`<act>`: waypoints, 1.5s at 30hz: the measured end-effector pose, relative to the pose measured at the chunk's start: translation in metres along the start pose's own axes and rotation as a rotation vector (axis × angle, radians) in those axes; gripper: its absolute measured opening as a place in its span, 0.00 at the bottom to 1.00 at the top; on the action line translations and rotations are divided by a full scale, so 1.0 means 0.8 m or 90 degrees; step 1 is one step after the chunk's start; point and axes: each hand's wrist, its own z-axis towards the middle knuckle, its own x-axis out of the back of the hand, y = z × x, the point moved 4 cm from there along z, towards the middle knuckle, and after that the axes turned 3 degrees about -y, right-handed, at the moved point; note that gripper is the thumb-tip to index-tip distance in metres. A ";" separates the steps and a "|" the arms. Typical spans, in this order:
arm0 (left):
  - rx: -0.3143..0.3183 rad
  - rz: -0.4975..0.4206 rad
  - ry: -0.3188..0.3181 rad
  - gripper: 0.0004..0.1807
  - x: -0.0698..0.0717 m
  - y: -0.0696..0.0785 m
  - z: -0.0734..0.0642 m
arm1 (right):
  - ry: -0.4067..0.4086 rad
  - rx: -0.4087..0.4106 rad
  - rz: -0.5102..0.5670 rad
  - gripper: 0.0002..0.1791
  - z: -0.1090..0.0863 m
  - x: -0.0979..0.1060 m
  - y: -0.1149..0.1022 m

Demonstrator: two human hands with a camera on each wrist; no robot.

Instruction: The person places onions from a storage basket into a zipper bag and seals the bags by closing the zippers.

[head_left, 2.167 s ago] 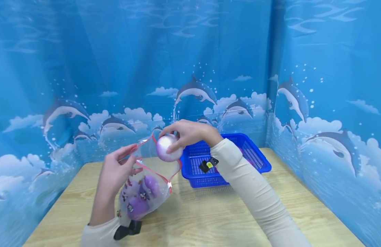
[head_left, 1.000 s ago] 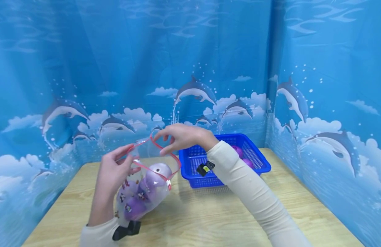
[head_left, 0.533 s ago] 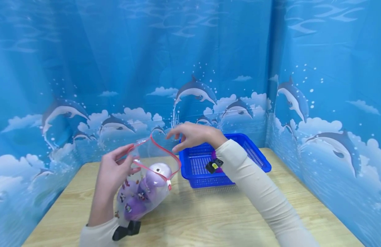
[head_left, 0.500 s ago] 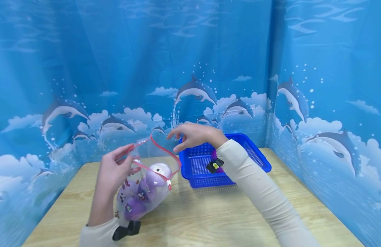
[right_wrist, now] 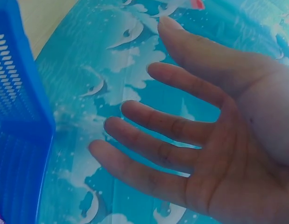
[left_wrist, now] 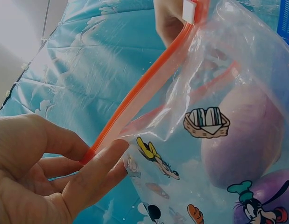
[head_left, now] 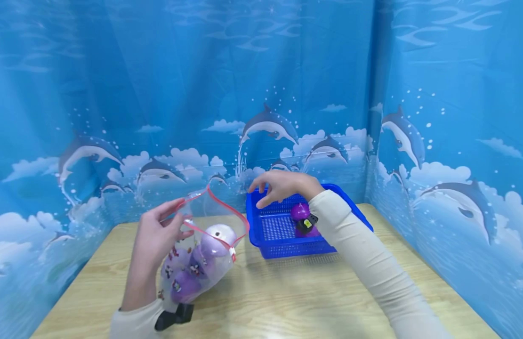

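My left hand [head_left: 161,230] pinches the red zip edge [left_wrist: 135,95] of a clear zip bag [left_wrist: 174,154] printed with cartoon figures. The bag's mouth gapes toward the right. Several pale purple balls lie inside; the topmost ball [head_left: 219,234] is pearly with a small dark spot and sits just below the mouth. My right hand [head_left: 284,183] holds nothing and hovers over the left rear part of a blue basket [head_left: 282,252]. In the right wrist view its fingers are spread and relaxed, with the palm showing.
Inside the basket a bright purple ball [head_left: 300,210] shows beside my right wrist strap, with more purple below it; my right sleeve [head_left: 350,226] hides the basket's right part. The wooden table [head_left: 269,301] is bounded by dolphin-printed blue curtains [head_left: 181,117] behind and at the sides.
My right hand has let go of the pearly ball, which now lies in the bag. It has then moved right, away from the bag's mouth to over the basket. My left hand stays put.
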 end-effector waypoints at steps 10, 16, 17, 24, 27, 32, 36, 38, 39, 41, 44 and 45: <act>-0.001 -0.007 0.002 0.28 0.000 0.000 0.000 | -0.060 -0.061 0.004 0.28 0.000 -0.009 0.040; -0.006 -0.011 0.002 0.28 0.000 0.000 0.001 | -0.080 -0.080 0.023 0.28 0.000 -0.015 0.077; -0.008 -0.012 0.001 0.28 0.000 0.000 0.001 | -0.083 -0.083 0.025 0.28 0.000 -0.017 0.083; -0.008 -0.016 -0.006 0.28 -0.001 0.001 0.001 | -0.120 -0.097 0.033 0.27 -0.004 -0.028 0.118; -0.005 -0.012 -0.008 0.28 -0.001 0.001 0.000 | -0.139 -0.110 0.043 0.26 -0.004 -0.034 0.134; -0.003 -0.004 -0.008 0.28 -0.001 0.001 0.000 | -0.156 -0.158 0.095 0.25 -0.002 -0.048 0.163; -0.001 0.003 -0.007 0.28 0.000 0.000 0.000 | -0.151 -0.176 0.091 0.29 -0.003 -0.055 0.178; 0.001 0.006 -0.006 0.28 0.000 0.000 0.000 | -0.150 -0.178 0.090 0.30 -0.003 -0.057 0.182; 0.001 0.007 -0.005 0.28 0.000 -0.001 0.000 | -0.150 -0.181 0.089 0.30 -0.003 -0.059 0.185; 0.002 0.009 -0.004 0.28 0.000 -0.001 0.001 | -0.151 -0.192 0.102 0.30 -0.001 -0.061 0.191; -0.002 0.010 -0.005 0.28 0.001 -0.002 0.001 | -0.157 -0.211 0.115 0.30 0.001 -0.064 0.199; -0.003 0.010 -0.005 0.28 0.001 -0.002 0.001 | -0.160 -0.217 0.121 0.30 0.002 -0.065 0.202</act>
